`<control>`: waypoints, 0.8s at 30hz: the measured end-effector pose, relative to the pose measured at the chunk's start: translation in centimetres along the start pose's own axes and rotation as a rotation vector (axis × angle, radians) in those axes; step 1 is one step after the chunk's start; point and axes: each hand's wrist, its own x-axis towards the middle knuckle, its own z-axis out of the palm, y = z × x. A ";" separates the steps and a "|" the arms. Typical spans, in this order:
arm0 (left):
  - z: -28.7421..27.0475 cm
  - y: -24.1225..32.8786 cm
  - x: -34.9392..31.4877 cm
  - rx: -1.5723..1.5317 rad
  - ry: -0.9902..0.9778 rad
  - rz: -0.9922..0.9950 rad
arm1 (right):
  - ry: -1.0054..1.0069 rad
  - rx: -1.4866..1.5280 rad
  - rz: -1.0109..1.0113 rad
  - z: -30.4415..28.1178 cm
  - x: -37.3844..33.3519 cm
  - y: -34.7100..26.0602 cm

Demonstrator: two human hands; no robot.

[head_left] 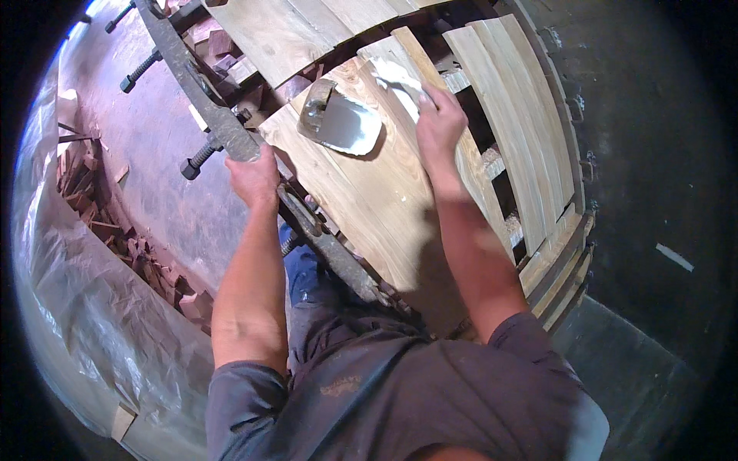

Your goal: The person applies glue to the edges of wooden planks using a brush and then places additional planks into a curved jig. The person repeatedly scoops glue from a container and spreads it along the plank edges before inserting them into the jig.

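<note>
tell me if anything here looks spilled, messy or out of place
White paste is smeared across the wooden board under the right hand, beside a battered metal tray. Wood offcuts lie heaped on the left.

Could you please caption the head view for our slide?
Left hand grips a long dark metal clamp bar; right hand spreads white glue on pale wooden boards.

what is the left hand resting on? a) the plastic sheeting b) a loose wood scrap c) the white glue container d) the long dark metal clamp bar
d: the left hand grips the long dark metal clamp bar at the edge of the wooden boards, while the right hand spreads white glue beside the container.
</note>
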 end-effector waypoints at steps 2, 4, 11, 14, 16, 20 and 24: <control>0.0 0.0 0.0 -0.001 0.005 -0.009 | 0.000 0.013 -0.043 2.2 2.0 -1.0; 0.1 0.0 0.1 -0.003 0.013 0.000 | 0.006 0.049 -0.060 3.6 3.6 -1.8; 0.3 -0.4 0.4 0.008 0.018 0.013 | -0.004 0.028 -0.040 1.7 2.9 -0.8; 0.1 0.0 0.1 0.013 0.007 -0.002 | 0.031 0.035 -0.036 0.1 0.6 1.1; -0.1 0.3 0.1 0.016 0.007 -0.001 | 0.080 0.020 -0.050 -0.7 0.2 1.9; -0.2 -0.1 0.1 0.005 0.000 0.008 | 0.114 0.070 -0.135 -0.1 1.4 -0.6; 0.0 -0.3 0.2 -0.017 -0.028 0.021 | 0.053 0.062 -0.235 1.8 2.9 -0.7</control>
